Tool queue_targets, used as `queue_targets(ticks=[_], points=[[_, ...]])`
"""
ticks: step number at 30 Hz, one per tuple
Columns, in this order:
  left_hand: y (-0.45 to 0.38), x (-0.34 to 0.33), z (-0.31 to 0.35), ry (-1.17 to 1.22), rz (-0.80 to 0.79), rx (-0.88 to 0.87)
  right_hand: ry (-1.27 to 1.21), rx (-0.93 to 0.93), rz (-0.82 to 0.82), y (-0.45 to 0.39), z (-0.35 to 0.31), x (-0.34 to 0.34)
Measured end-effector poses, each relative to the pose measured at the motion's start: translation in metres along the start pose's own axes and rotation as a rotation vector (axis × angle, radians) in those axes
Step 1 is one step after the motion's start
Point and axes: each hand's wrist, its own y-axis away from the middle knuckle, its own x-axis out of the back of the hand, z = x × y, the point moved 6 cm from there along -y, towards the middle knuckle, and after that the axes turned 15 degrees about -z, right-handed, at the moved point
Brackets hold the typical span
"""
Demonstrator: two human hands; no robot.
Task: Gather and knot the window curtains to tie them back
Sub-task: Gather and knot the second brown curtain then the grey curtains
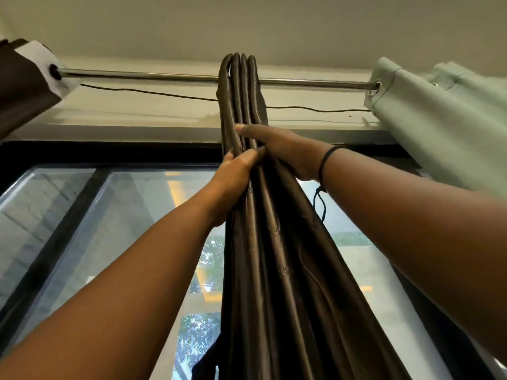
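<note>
Brown curtain (263, 242) hung from rod (164, 76), gathered at frame centre. Folds gripped by left hand (236, 174) with curled fingers; right hand (277, 149) pressed flat, fingers straight.

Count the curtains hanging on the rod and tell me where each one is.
3: a dark brown curtain at the rod's left end, the gathered brown curtain in the middle, a pale green curtain at the right. More may hang beyond the frame.

Home room: curtained window (131, 215), rod (153, 75)
</note>
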Motion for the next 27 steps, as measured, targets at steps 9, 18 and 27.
queue_targets(ticks=[9, 18, 27], points=[[-0.03, -0.055, -0.011, -0.254, 0.212, 0.085, 0.022, -0.044, 0.13, 0.038, 0.026, 0.024], [-0.065, -0.132, -0.004, -0.467, 0.135, 0.066, 0.338, -0.13, 0.307, 0.084, 0.053, 0.092], [-0.094, -0.217, -0.011, -0.288, 0.141, 0.019, 0.181, -0.039, 0.354, 0.127, 0.116, 0.172]])
